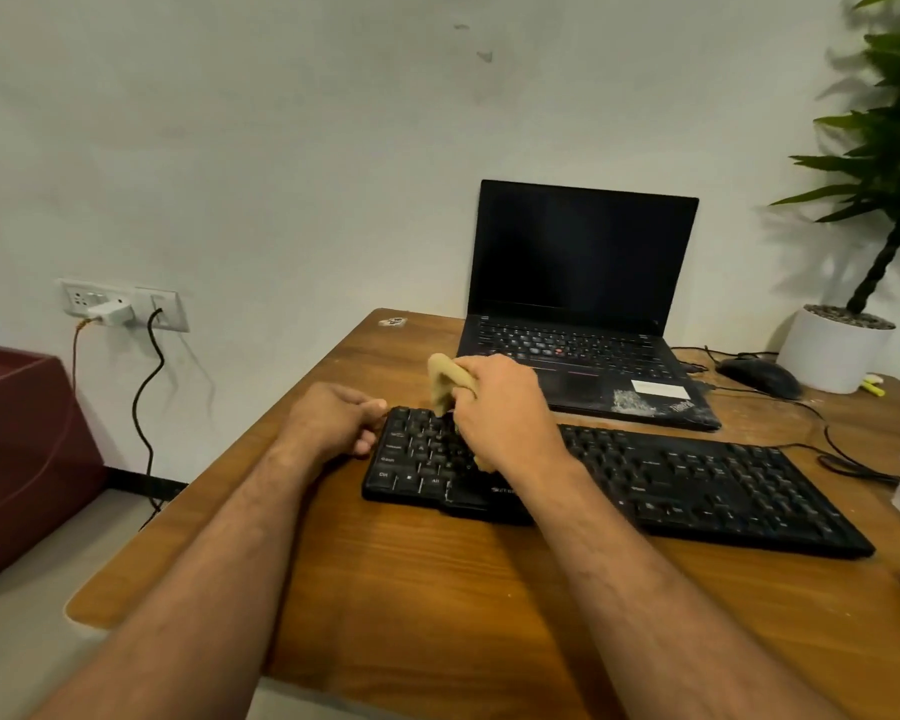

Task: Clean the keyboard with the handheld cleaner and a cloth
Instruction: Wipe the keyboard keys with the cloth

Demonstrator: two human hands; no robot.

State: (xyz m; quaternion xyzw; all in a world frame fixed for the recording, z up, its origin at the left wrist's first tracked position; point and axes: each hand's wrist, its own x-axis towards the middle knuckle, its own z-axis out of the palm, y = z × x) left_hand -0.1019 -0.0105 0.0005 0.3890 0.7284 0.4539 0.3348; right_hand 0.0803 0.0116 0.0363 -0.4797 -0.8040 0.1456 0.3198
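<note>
Wooden table [385, 589] carries a black keyboard [697, 480] lying slantwise near its middle, with bare wood in front of it and a laptop [583, 304] just behind. Right hand [500, 407] grips a tan cloth [442, 381], fingers curled round it, pressing it onto the keyboard's left keys. Left hand [333, 418] rests at the keyboard's left end, fingers curled against its edge, forearm stretched forward.

One keyboard [645, 480], one cloth [445, 379], two hands (both busy), one laptop [583, 304].
</note>
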